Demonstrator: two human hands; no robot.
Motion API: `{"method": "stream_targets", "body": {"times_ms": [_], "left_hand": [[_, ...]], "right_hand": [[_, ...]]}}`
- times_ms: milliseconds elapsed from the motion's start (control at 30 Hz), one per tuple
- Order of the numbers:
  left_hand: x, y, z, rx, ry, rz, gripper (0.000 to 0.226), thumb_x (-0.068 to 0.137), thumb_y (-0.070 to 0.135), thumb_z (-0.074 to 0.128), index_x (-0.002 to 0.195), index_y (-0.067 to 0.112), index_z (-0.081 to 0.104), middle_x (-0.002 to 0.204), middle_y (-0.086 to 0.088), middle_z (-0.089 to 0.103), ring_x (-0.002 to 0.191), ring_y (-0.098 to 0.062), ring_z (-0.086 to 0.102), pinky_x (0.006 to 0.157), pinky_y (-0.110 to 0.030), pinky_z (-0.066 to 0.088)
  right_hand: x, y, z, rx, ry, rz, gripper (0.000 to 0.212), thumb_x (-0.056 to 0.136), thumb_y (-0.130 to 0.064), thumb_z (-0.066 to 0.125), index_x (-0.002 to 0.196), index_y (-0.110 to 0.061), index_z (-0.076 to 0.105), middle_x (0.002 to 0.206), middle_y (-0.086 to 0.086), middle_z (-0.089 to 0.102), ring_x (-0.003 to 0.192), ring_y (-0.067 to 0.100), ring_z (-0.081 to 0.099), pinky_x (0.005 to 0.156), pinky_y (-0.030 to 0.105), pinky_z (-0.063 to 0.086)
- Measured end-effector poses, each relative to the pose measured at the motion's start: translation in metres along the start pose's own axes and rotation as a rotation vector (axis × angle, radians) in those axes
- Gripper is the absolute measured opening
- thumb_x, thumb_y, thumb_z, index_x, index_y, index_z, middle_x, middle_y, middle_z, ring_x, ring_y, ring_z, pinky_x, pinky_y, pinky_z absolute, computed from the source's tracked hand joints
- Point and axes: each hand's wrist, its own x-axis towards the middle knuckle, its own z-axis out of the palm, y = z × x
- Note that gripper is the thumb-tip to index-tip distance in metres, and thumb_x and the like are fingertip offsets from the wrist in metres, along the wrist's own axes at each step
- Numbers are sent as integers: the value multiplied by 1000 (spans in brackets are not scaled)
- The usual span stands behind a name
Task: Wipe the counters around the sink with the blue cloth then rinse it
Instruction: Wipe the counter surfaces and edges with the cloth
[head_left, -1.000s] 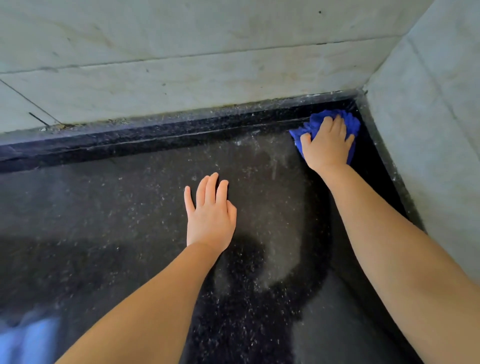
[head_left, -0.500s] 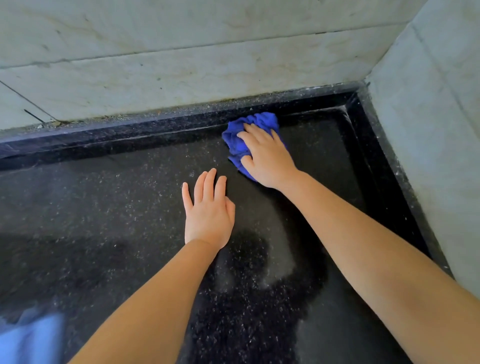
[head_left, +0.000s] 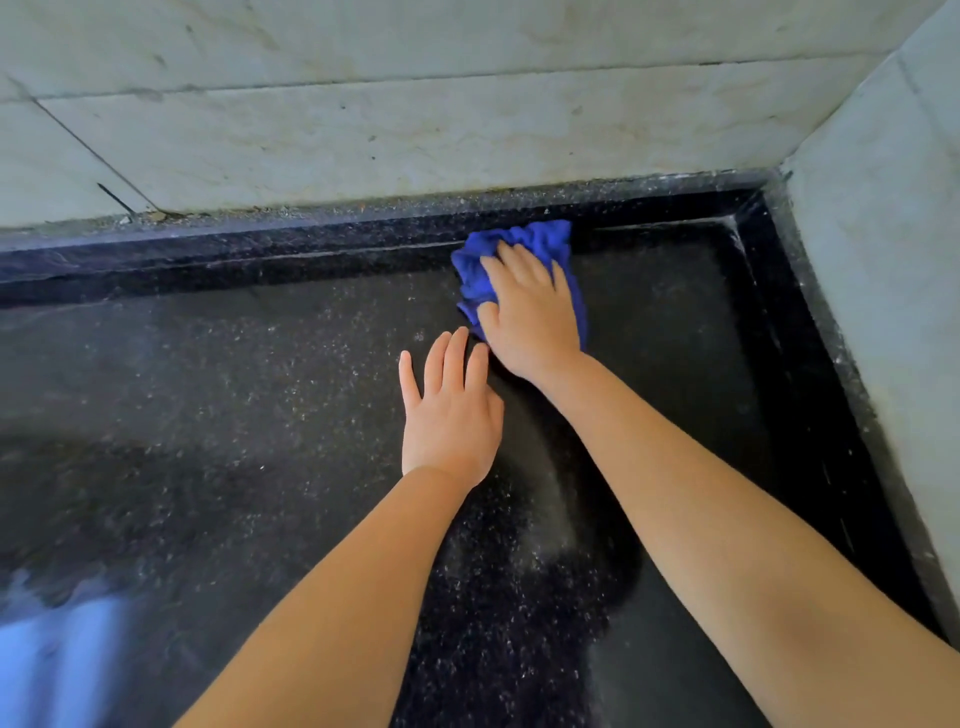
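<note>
The blue cloth (head_left: 535, 240) lies bunched on the black speckled counter (head_left: 208, 395), pushed against the raised black back ledge. My right hand (head_left: 530, 317) presses flat on top of the cloth and covers most of it. My left hand (head_left: 449, 410) rests palm down on the counter just in front of the right hand, fingers apart and holding nothing. No sink is in view.
Pale marble wall tiles (head_left: 415, 119) rise behind the counter, and a side wall (head_left: 883, 270) closes it off at the right, forming a corner. A raised black ledge (head_left: 769, 322) runs along both walls. A bright reflection (head_left: 57, 660) shows at the lower left.
My right hand swept the cloth left from the far right corner along the back ledge, then came back slightly right. My left hand stayed planted on the counter.
</note>
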Motion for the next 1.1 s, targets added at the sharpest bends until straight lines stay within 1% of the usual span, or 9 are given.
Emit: {"method": "stream_targets", "body": {"times_ms": [133, 200, 333, 467, 533, 667, 800, 933, 1100], "left_hand": [[0, -1, 2, -22, 57, -27, 45, 86, 26, 27, 117, 5, 52, 128, -14, 52, 123, -29, 46, 108, -55, 26], [-1, -1, 2, -14, 55, -3, 45, 86, 26, 28, 117, 5, 53, 128, -15, 52, 122, -30, 46, 108, -57, 26], [-1, -2, 0, -1, 14, 14, 45, 90, 27, 27, 122, 7, 51, 134, -13, 48, 128, -30, 42, 110, -56, 23], [0, -4, 1, -1, -44, 20, 49, 96, 29, 26, 142, 11, 30, 150, -10, 27, 140, -25, 18, 114, -52, 1], [-1, -5, 2, 23, -56, 11, 51, 96, 29, 22, 144, 12, 26, 151, -9, 24, 141, -24, 17, 114, -51, 1], [0, -4, 2, 24, 2, -9, 52, 87, 27, 25, 128, 7, 49, 135, -13, 48, 128, -27, 41, 108, -56, 23], [1, -2, 2, 3, 38, -5, 52, 86, 27, 25, 127, 5, 50, 134, -14, 48, 128, -30, 41, 108, -56, 22], [0, -3, 3, -2, 20, 0, 55, 89, 30, 21, 132, 6, 46, 139, -15, 43, 131, -31, 36, 111, -56, 18], [-1, -3, 3, -40, 32, 7, 46, 94, 22, 39, 137, 6, 40, 145, -14, 36, 136, -30, 28, 114, -54, 9]], "right_hand": [[14, -10, -4, 26, -141, -276, 52, 92, -20, 37, 143, -25, 34, 155, -7, 23, 143, 10, 14, 115, 35, 6], [12, 20, -15, 11, -138, -284, 54, 87, -23, 33, 141, -24, 38, 153, -6, 28, 142, 11, 19, 114, 34, 10], [-15, 108, -35, -2, 84, 61, 64, 76, -30, 24, 136, -18, 46, 148, 3, 37, 138, 20, 31, 111, 40, 21], [-25, 120, -37, -22, 134, 401, 52, 88, -22, 37, 141, -17, 39, 153, 3, 29, 142, 21, 21, 115, 49, 13], [-24, 89, -29, -40, 82, 301, 51, 91, -19, 41, 142, -20, 37, 154, 1, 26, 143, 19, 17, 115, 47, 8], [-15, 20, -9, -38, -42, -142, 51, 89, -23, 45, 140, -24, 40, 152, -4, 30, 142, 14, 20, 114, 42, 6], [1, 17, -10, -56, -81, -253, 50, 91, -25, 42, 141, -24, 37, 152, -5, 29, 141, 14, 21, 114, 40, 11], [-6, 76, -25, -67, -10, 37, 52, 94, -25, 38, 145, -18, 30, 154, -1, 25, 142, 16, 19, 115, 40, 12], [-16, 145, -56, -89, 63, 397, 50, 92, -25, 41, 139, -6, 35, 151, 12, 30, 138, 26, 28, 109, 45, 26]]}}
